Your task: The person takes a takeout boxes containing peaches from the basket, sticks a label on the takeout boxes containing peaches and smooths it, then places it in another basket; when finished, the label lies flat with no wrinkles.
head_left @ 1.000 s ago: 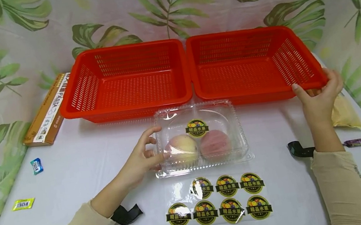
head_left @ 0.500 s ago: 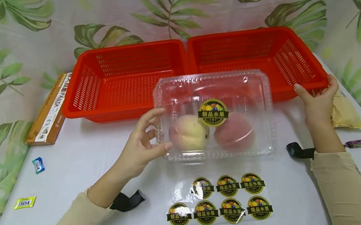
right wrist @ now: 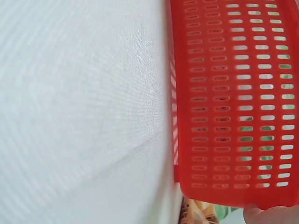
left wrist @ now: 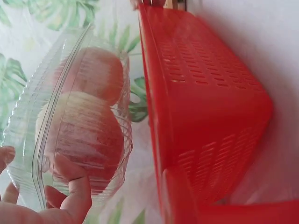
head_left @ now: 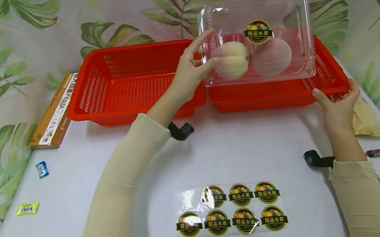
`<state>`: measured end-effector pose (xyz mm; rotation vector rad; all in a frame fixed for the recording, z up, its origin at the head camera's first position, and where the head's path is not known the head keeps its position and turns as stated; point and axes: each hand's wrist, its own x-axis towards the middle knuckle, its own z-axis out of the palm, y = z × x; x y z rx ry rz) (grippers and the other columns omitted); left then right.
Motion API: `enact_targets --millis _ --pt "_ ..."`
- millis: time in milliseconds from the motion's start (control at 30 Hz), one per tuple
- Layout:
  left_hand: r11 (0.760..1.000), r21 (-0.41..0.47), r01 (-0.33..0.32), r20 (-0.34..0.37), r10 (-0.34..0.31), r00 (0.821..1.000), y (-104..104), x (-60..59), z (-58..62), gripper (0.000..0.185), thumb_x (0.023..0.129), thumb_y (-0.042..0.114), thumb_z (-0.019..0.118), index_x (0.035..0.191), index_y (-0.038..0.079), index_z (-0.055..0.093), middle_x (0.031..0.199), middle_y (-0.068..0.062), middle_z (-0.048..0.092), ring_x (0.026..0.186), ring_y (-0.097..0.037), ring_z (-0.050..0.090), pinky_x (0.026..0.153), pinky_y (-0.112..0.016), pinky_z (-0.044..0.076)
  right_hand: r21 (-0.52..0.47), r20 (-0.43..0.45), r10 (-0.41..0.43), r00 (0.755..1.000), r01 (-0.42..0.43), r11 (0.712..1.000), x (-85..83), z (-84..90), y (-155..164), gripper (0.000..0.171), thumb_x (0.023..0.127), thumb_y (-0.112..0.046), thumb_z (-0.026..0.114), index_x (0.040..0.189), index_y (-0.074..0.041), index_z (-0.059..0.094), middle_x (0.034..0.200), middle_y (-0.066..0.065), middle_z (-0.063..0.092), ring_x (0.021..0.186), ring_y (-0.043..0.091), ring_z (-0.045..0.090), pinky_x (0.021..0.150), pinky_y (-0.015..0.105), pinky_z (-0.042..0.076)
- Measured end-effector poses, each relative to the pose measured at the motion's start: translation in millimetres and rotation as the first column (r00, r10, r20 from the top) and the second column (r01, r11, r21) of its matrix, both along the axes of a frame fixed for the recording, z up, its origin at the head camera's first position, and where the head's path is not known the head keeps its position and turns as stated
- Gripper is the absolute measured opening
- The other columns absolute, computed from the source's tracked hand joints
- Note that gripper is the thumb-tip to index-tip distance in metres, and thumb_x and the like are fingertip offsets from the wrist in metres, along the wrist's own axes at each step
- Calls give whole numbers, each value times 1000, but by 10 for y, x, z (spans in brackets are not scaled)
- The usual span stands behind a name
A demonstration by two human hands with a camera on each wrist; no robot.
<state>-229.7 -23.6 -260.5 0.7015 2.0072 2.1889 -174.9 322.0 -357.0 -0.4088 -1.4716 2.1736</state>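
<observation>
My left hand (head_left: 190,68) grips the left end of a clear plastic clamshell box (head_left: 291,13), thumb on the front. Inside lie two peaches, a yellowish peach (head_left: 232,59) beside a pink peach (head_left: 272,56), and a round fruit label (head_left: 258,31) is stuck on the lid. The box is held up in the air, overlapping the right red basket (head_left: 263,99) in the head view; the left wrist view shows it above the basket's rim. My right hand (head_left: 339,109) holds that basket's front right corner, thumb on the rim.
The left red basket (head_left: 139,115) stands alongside. A sheet of labels (head_left: 231,209) lies in front. A pasta box (head_left: 54,112) is at the left, a tan packet (head_left: 366,119) at the right. Small wrapped candies, such as a yellow one (head_left: 27,208), lie near both sides.
My left hand has lifted the clamshell box off the table and carried it up and to the right, over the right basket. The right hand stays on the basket's corner.
</observation>
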Motion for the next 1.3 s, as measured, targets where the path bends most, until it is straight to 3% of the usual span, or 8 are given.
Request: enact_targets --millis 233,367,500,700,967,1067,1200,1300 --pt "998 -58 -37 139 45 989 326 -177 -37 55 84 3 62 133 19 43 105 -6 36 61 -12 34 50 -25 39 -5 9 17 1000 -17 1000 -12 9 -13 86 71 7 70 132 -22 17 138 2 26 125 14 30 94 19 35" --pt "996 -85 -22 247 42 968 479 -230 -113 53 85 2 60 132 17 42 85 -8 39 48 -15 32 47 -25 41 14 31 24 999 -25 1000 -2 -5 -7 87 72 5 70 133 -22 15 140 1 25 126 13 28 94 19 33" --pt "985 -175 -6 329 64 942 624 -309 -247 53 84 4 61 131 21 42 73 -9 41 42 -18 33 46 -24 43 25 66 35 997 -37 999 5 -22 15 88 72 2 71 134 -25 14 141 -1 23 126 11 27 92 16 34" --pt "967 -253 -28 372 124 920 809 -374 -415 52 83 9 65 126 28 43 104 0 46 44 -18 39 51 -27 50 7 53 33 998 -33 999 19 -17 33 89 72 3 71 134 -25 15 140 0 24 126 12 28 91 16 36" --pt "991 -135 -14 537 85 839 900 -389 -480 54 84 6 62 127 34 45 115 2 46 42 -19 37 58 -33 51 -2 50 43 998 -43 999 37 11 37 87 73 4 69 134 -26 13 141 -2 22 126 11 27 91 16 35" --pt "993 -121 -8 571 76 818 913 -397 -486 55 85 5 60 128 35 44 119 2 45 48 -19 41 63 -35 51 6 60 48 997 -48 999 42 16 39 87 74 3 69 134 -27 13 141 -3 21 127 11 26 91 16 35" --pt "983 -182 -16 576 120 808 942 -398 -482 57 87 3 57 132 34 41 127 2 40 66 -20 49 66 -35 51 7 53 44 998 -44 999 44 20 37 87 74 4 69 133 -26 13 141 -2 22 127 11 27 91 16 36" --pt "968 -246 -37 559 173 811 976 -398 -493 59 87 2 56 135 32 38 132 2 39 79 -22 52 69 -33 50 4 40 37 999 -37 999 43 22 33 86 73 5 69 132 -25 14 140 0 23 126 12 28 90 16 37"
